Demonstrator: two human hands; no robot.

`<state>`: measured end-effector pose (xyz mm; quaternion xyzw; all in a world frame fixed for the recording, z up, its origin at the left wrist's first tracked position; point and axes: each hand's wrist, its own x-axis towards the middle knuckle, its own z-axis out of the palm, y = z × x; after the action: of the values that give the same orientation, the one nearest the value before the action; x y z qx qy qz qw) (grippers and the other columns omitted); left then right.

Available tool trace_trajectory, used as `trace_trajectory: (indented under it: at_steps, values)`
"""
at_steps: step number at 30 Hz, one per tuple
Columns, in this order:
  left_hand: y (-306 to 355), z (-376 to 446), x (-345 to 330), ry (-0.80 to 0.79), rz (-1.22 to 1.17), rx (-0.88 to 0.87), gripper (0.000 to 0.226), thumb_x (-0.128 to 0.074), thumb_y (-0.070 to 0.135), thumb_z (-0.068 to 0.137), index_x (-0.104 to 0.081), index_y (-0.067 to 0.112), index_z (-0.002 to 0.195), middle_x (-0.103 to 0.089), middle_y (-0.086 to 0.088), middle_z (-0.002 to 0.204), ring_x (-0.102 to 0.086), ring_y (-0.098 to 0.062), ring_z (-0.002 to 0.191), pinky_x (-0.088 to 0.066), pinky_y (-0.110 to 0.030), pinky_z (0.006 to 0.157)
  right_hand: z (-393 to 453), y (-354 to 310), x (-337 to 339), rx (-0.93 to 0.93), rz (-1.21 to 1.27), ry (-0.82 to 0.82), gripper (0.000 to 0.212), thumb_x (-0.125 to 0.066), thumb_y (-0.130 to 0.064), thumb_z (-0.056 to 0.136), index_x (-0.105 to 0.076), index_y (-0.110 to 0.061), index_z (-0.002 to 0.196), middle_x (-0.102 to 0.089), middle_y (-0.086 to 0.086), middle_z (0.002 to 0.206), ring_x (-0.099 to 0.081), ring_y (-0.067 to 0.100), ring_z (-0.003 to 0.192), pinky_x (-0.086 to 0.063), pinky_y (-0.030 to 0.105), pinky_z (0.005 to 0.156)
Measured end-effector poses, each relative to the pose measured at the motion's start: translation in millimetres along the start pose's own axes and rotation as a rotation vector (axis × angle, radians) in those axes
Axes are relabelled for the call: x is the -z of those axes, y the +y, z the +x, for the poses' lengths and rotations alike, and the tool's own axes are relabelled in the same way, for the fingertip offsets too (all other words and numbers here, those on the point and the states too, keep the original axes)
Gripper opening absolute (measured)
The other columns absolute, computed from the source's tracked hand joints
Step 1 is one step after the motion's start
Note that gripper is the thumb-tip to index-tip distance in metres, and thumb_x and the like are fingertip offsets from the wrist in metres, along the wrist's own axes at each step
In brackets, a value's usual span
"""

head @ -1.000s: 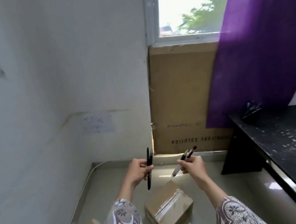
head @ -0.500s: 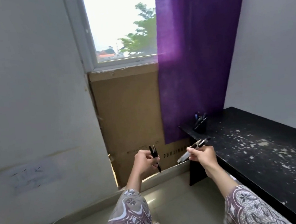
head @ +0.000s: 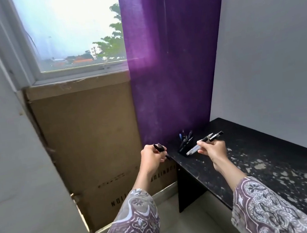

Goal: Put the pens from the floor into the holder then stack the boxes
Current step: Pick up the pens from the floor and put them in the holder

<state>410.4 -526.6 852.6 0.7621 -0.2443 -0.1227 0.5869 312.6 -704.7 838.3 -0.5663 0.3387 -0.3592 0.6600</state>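
Two hands up near the middle of the frame, both in patterned sleeves. Left hand (head: pixel 152 157) curled tight around black pens (head: pixel 159 148), ends poking up past the thumb. Right hand (head: pixel 212 150) pinching a small bunch of markers (head: pixel 204 142), black and silver, tilted up toward the right. Black pen holder (head: pixel 185 147) between the two hands, standing on the near corner of the black speckled table (head: pixel 278 162) at lower right, a few pens already inside. Purple curtain (head: pixel 169 61) behind. Big flat cardboard box (head: pixel 92 138) leaning under the window (head: pixel 70 32) at upper left. No small boxes to stack in sight.
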Motion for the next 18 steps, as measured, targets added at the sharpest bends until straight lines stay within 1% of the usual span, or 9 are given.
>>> trace_trajectory:
  at_steps: [4,5,7,9,11,12,15,17,18]
  values:
    - [1,73,-36,0.023,0.005,0.023,0.012,-0.059,-0.006,0.082,-0.064,0.005,0.084,-0.06,-0.002,0.065,-0.056,-0.011,0.057,-0.05,-0.011,0.054,80,-4,-6,-0.006,-0.064,0.016,0.013,-0.071,-0.002,0.077,-0.062,-0.002,0.067,-0.061,0.007,0.066,-0.059,0.014,0.057,-0.053,0.012,0.046]
    - [1,91,-45,0.026,0.006,0.027,0.012,-0.059,-0.006,0.082,-0.064,0.004,0.084,-0.06,-0.003,0.065,-0.056,-0.012,0.058,-0.05,-0.011,0.054,100,-5,-8,-0.005,-0.093,0.017,0.011,-0.072,-0.004,0.077,-0.063,0.0,0.07,-0.062,0.006,0.066,-0.059,0.013,0.056,-0.055,0.015,0.05]
    - [3,128,-62,0.019,0.01,0.027,0.011,-0.059,-0.006,0.083,-0.064,0.004,0.085,-0.061,-0.002,0.065,-0.058,-0.014,0.06,-0.052,-0.015,0.057,138,-6,-13,0.001,-0.154,0.019,0.011,-0.073,-0.008,0.077,-0.066,0.001,0.074,-0.063,0.005,0.065,-0.06,0.014,0.055,-0.056,0.027,0.067]
    - [3,163,-79,0.012,0.017,0.031,0.011,-0.06,-0.005,0.083,-0.064,0.004,0.085,-0.061,-0.001,0.066,-0.06,-0.016,0.063,-0.054,-0.021,0.062,174,-4,-18,0.013,-0.203,0.02,0.011,-0.073,-0.011,0.076,-0.066,-0.004,0.072,-0.064,0.004,0.065,-0.061,0.017,0.06,-0.054,0.034,0.076]
    - [-2,195,-96,0.007,0.029,0.031,0.011,-0.06,-0.005,0.082,-0.065,0.004,0.084,-0.062,-0.003,0.068,-0.061,-0.017,0.066,-0.055,-0.025,0.065,206,3,-25,0.029,-0.243,0.016,0.009,-0.073,-0.013,0.076,-0.067,-0.008,0.071,-0.065,0.005,0.068,-0.062,0.02,0.066,-0.054,0.036,0.078]
    - [-3,205,-102,0.005,0.042,0.029,0.011,-0.06,-0.005,0.082,-0.065,0.004,0.083,-0.063,-0.005,0.07,-0.061,-0.017,0.067,-0.055,-0.025,0.065,216,7,-28,0.035,-0.256,0.009,0.007,-0.073,-0.013,0.076,-0.069,-0.007,0.074,-0.066,0.006,0.07,-0.062,0.02,0.067,-0.054,0.037,0.079]
    - [-13,238,-120,0.003,0.075,0.025,0.012,-0.059,-0.006,0.082,-0.065,0.005,0.081,-0.063,-0.008,0.074,-0.059,-0.018,0.068,-0.052,-0.019,0.059,247,24,-39,0.04,-0.308,-0.022,0.009,-0.074,-0.014,0.075,-0.073,-0.007,0.081,-0.07,0.009,0.076,-0.063,0.02,0.072,-0.054,0.041,0.082]
    - [-22,257,-131,-0.009,0.087,0.036,0.013,-0.059,-0.006,0.082,-0.065,0.006,0.081,-0.063,-0.009,0.074,-0.058,-0.018,0.068,-0.054,-0.025,0.064,264,37,-46,0.051,-0.374,-0.048,0.011,-0.074,-0.017,0.075,-0.074,-0.008,0.081,-0.072,0.009,0.08,-0.064,0.02,0.075,-0.053,0.039,0.082]
    - [-26,265,-137,-0.021,0.098,0.042,0.013,-0.058,-0.006,0.082,-0.065,0.006,0.082,-0.063,-0.009,0.075,-0.058,-0.018,0.069,-0.055,-0.03,0.068,271,43,-49,0.059,-0.395,-0.063,0.011,-0.074,-0.016,0.075,-0.075,-0.007,0.082,-0.072,0.009,0.08,-0.065,0.019,0.077,-0.052,0.035,0.082]
